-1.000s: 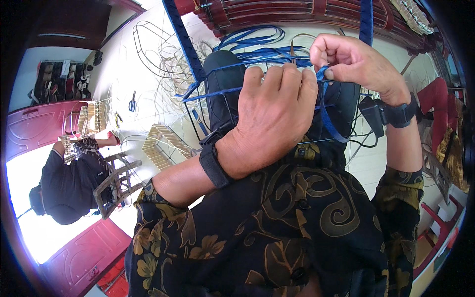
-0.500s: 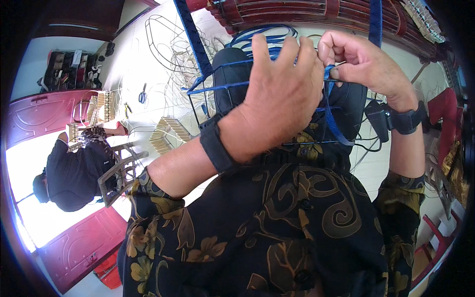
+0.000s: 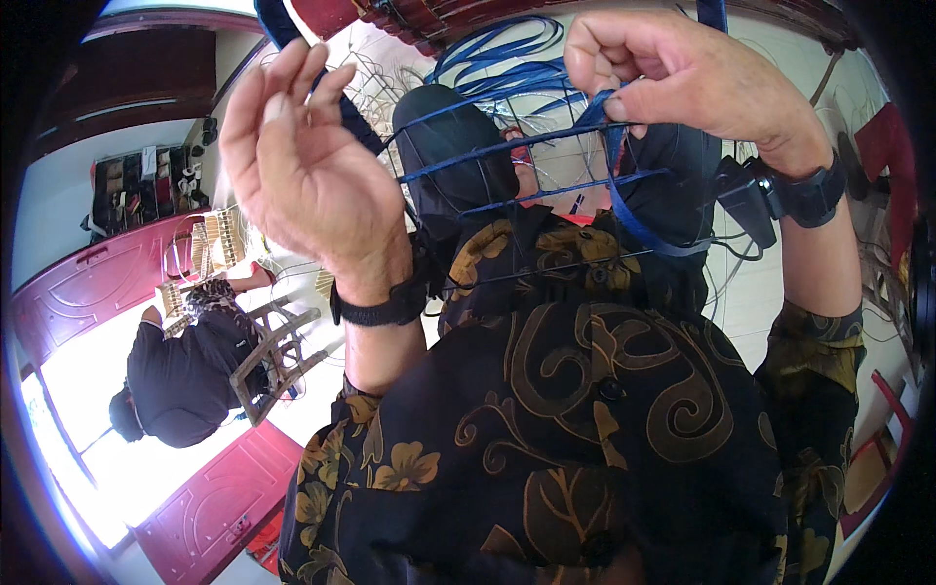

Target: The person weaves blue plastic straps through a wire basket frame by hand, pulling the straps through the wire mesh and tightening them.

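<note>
A wire frame (image 3: 468, 157), with blue strap wrapped along some bars, rests across my dark-clad knees. My right hand (image 3: 673, 83) pinches a blue strap (image 3: 634, 219) at a knot on the upper bar; the rest of that strap hangs in a loop below. My left hand (image 3: 307, 171) is raised off the frame at its left, palm turned up, fingers apart and loosely curled, with nothing visible in them. Both wrists carry black bands, the right one with a dark device on it.
Coiled blue straps (image 3: 497, 44) lie beyond the frame. At left a person in dark clothes (image 3: 180, 380) sits by a wooden chair (image 3: 253, 380) and pale woven work (image 3: 219, 239). Behind stand a shoe rack (image 3: 146, 180) and red doors. Dark red wooden furniture (image 3: 409, 19) spans the top.
My left hand has let go of the frame, moved up and left, and turned palm up. My right hand has risen slightly, still pinching the strap. The view has shifted.
</note>
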Demonstrator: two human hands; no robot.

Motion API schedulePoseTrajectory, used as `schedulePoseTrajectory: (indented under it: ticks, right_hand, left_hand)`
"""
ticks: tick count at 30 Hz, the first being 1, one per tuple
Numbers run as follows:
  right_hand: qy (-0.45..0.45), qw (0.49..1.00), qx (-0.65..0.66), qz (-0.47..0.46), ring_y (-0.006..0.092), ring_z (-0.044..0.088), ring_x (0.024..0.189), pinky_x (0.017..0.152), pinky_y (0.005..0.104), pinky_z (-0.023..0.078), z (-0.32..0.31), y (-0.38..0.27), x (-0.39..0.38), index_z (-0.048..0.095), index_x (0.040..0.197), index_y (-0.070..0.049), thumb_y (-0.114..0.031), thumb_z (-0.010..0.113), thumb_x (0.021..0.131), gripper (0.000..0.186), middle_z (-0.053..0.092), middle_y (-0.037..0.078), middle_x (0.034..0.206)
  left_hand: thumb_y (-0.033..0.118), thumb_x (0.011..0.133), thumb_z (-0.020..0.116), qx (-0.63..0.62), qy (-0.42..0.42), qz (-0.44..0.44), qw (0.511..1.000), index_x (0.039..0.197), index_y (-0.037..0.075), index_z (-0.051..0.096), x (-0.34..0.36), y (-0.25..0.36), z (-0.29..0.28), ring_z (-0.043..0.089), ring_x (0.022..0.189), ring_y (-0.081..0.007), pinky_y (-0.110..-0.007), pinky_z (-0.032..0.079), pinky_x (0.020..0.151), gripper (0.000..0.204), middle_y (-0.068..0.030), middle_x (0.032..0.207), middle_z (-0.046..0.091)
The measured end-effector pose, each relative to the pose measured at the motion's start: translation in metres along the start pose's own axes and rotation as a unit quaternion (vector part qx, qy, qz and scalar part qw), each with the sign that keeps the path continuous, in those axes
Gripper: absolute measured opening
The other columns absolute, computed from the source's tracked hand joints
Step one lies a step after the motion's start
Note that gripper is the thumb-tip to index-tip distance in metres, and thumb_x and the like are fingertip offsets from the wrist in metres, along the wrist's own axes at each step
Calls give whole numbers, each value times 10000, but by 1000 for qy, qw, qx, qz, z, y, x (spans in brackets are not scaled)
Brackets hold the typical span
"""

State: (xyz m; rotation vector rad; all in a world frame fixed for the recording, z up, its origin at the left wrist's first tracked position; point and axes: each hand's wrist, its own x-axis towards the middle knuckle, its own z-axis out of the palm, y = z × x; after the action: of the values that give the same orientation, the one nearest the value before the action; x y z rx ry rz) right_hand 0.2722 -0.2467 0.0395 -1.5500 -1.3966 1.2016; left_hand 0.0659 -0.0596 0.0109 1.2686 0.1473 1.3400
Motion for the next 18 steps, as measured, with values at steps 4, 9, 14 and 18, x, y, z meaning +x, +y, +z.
schedulePoseTrajectory:
  ticks: [4, 9, 14, 18]
  right_hand:
    - [13, 999, -3, 30, 94, 457, 789, 717, 263, 451, -1, -9, 3, 562, 1031, -17, -33, 641, 863, 187, 487, -18, 874]
    - [9, 999, 24, 44, 86, 454, 784, 705, 260, 444, 2, -9, 7, 566, 1033, -29, -34, 649, 860, 192, 487, -27, 874]
    - [14, 997, 55, 50, 89, 466, 781, 702, 256, 437, 4, -10, 8, 583, 1008, -29, -15, 644, 846, 174, 501, -23, 847]
    - [24, 998, 60, 15, 33, 485, 783, 673, 187, 445, 12, -1, 13, 551, 994, -80, -11, 597, 872, 147, 485, -58, 878]
  left_hand:
    - [27, 1011, 405, 135, 45, 65, 988, 1204, -52, 534, -5, 10, -11, 687, 1043, -354, -415, 629, 820, 246, -274, 1140, 660]
    - [32, 1017, 404, 233, 101, 92, 963, 1184, -33, 534, -4, 16, -16, 688, 1052, -341, -394, 631, 794, 222, -254, 1121, 676]
    - [14, 987, 415, 89, 71, 21, 993, 1144, -54, 547, 14, 35, -32, 696, 988, -318, -385, 614, 736, 217, -261, 1115, 669]
    - [140, 1021, 484, -38, -40, -57, 997, 1208, -27, 611, 19, 70, -35, 624, 1087, -373, -521, 488, 955, 281, -257, 1174, 637]
